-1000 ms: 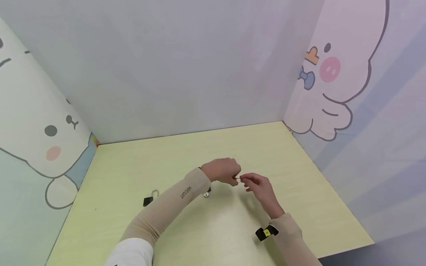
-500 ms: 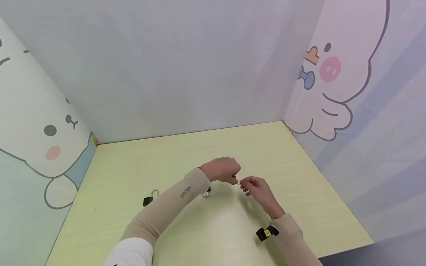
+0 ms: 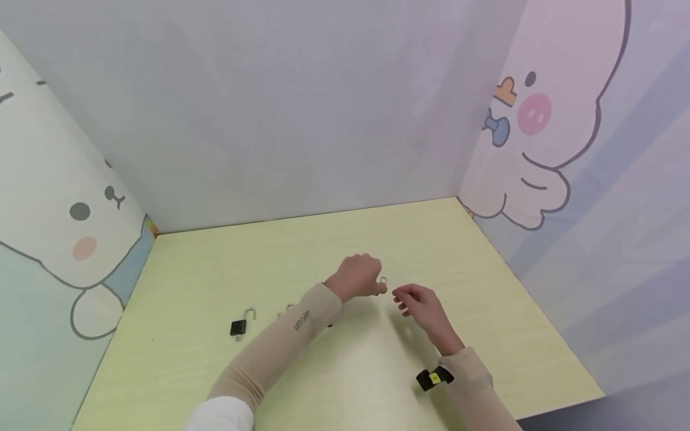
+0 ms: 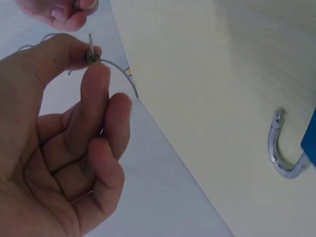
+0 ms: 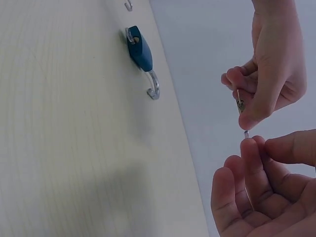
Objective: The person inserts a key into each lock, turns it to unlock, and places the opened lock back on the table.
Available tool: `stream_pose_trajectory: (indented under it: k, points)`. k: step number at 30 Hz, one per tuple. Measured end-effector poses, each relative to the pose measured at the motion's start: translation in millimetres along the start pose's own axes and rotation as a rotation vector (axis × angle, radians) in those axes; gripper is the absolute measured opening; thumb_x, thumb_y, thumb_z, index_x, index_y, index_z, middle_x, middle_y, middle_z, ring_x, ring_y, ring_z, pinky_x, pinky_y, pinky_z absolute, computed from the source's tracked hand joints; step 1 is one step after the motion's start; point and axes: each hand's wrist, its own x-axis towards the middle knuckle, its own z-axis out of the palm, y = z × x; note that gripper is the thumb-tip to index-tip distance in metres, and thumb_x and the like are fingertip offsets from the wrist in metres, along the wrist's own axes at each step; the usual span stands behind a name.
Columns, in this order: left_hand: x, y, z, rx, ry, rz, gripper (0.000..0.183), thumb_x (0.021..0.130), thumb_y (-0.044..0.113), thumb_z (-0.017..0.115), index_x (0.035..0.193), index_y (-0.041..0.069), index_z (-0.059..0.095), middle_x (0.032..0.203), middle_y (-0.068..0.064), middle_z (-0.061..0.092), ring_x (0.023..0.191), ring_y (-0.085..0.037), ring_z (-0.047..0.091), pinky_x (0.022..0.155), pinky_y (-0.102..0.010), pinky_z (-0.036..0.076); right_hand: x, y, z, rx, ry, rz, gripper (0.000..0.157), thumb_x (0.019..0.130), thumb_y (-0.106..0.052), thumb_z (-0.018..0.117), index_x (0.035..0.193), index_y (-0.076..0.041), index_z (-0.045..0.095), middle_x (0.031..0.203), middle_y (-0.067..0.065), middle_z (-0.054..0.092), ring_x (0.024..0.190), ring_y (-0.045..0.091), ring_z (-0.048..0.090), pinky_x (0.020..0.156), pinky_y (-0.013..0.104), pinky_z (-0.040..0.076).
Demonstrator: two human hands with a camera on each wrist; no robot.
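My left hand (image 3: 357, 276) pinches a small padlock between thumb and fingertips, its body mostly hidden by the fingers. In the head view the thin metal shackle (image 3: 383, 279) pokes out past the thumb. The left wrist view shows a brass end of the padlock (image 4: 93, 56) with a thin silver piece standing from it. Close by, my right hand (image 3: 422, 306) has its fingers loosely bent, apart from the shackle, with nothing visible between them. A blue padlock (image 5: 140, 53) with its shackle open lies on the table; in the head view my left forearm mostly covers it.
A black padlock (image 3: 238, 327), shackle open and a small key at its base, lies left on the pale table (image 3: 215, 269). Another shackle (image 3: 289, 306) peeks out behind my left sleeve. A black strap (image 3: 434, 378) is at my right wrist. Curtained walls surround the table.
My right fingers, earlier on the shackle, are now apart from it. My left hand has shifted slightly left and turned, so the shackle points up. More of the black padlock shows.
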Motion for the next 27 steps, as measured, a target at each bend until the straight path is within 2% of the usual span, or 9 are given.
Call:
stream_pose_trajectory:
  k: [3,6,13,19,27]
  points:
    - [1.1,2.1,10.5,-0.089,0.038,-0.067,0.032,0.089,0.037,0.07,0.063,0.02,0.063,0.052,0.01,0.056,0.045,-0.007,0.04,0.043,-0.024,0.032,0,1,-0.5,0.003,0.009,0.001,0.023,0.102,-0.015,0.057,0.111,0.003,0.068,0.106,0.022,0.067,0.091,0.034,0.063,0.073,0.036,0.054]
    - [3.4,4.5,22.4,-0.132,0.067,-0.117,0.036,0.089,0.038,0.07,0.061,0.018,0.061,0.05,0.008,0.051,0.044,-0.007,0.039,0.042,-0.025,0.032,1,2,-1.3,0.003,0.016,0.005,0.022,0.102,-0.016,0.058,0.11,0.001,0.069,0.105,0.021,0.067,0.089,0.031,0.064,0.073,0.036,0.054]
    - [16.6,2.8,54.5,-0.099,0.065,-0.201,0.034,0.089,0.04,0.071,0.066,0.016,0.061,0.057,0.005,0.046,0.05,-0.01,0.041,0.046,-0.028,0.035,4,5,-3.2,-0.006,0.014,-0.005,0.026,0.102,-0.017,0.058,0.112,0.005,0.068,0.098,0.013,0.068,0.087,0.028,0.064,0.072,0.036,0.054]
    - [21.0,-3.7,77.5,-0.134,0.024,-0.23,0.031,0.09,0.035,0.071,0.07,0.014,0.062,0.058,0.004,0.045,0.052,-0.011,0.042,0.048,-0.028,0.036,0,6,-2.2,0.0,-0.002,0.0,0.026,0.102,-0.017,0.058,0.112,0.005,0.068,0.097,0.01,0.068,0.092,0.036,0.064,0.073,0.036,0.054]
    - [23.2,-9.4,81.2,-0.14,0.063,-0.216,0.037,0.091,0.035,0.068,0.063,0.014,0.054,0.055,0.003,0.04,0.049,-0.011,0.04,0.046,-0.029,0.033,0,7,-4.0,-0.001,-0.001,-0.017,0.027,0.102,-0.017,0.058,0.113,0.006,0.067,0.103,0.019,0.068,0.093,0.038,0.063,0.073,0.035,0.054]
